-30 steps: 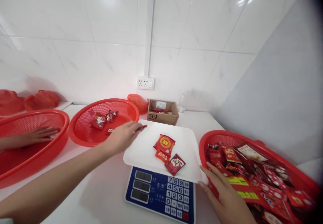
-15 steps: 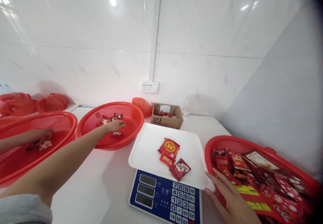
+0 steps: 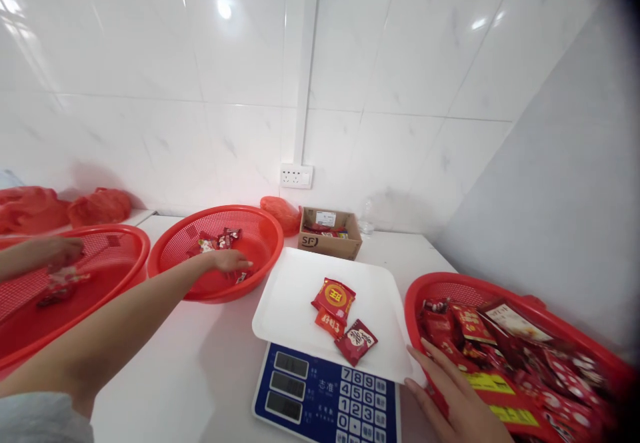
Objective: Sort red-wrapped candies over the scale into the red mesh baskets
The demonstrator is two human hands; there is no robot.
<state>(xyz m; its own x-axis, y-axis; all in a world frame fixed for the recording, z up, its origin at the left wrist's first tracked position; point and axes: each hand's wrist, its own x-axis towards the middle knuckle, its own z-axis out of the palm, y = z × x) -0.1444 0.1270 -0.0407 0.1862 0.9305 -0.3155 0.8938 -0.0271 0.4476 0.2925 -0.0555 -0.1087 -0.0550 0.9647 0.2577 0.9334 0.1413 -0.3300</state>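
My left hand (image 3: 231,260) reaches down into the middle red basket (image 3: 270,256), its fingers bent round a small red snack packet (image 3: 243,276) low by the basket's near wall. The fingertips are partly hidden. My right hand (image 3: 455,396) grips the near right corner of the white tray (image 3: 295,296), thumb and forefinger on either side of it. The tray rests on a blue and white digital scale (image 3: 327,393). On it lie a red packet with a yellow emblem (image 3: 335,296), a small orange-red packet (image 3: 329,323) and a dark red packet (image 3: 357,342).
A red basket (image 3: 417,290) full of snack packets stands at the right. Behind the tray is a cardboard box (image 3: 330,246) beside a red plastic bag (image 3: 281,214). At the left, another person's hand (image 3: 63,251) is over another red basket (image 3: 135,233).
My left hand has shifted slightly right and lower in the basket, the small packet shifting too. My right hand stays on the tray corner. The other person's hand has risen and moved left.
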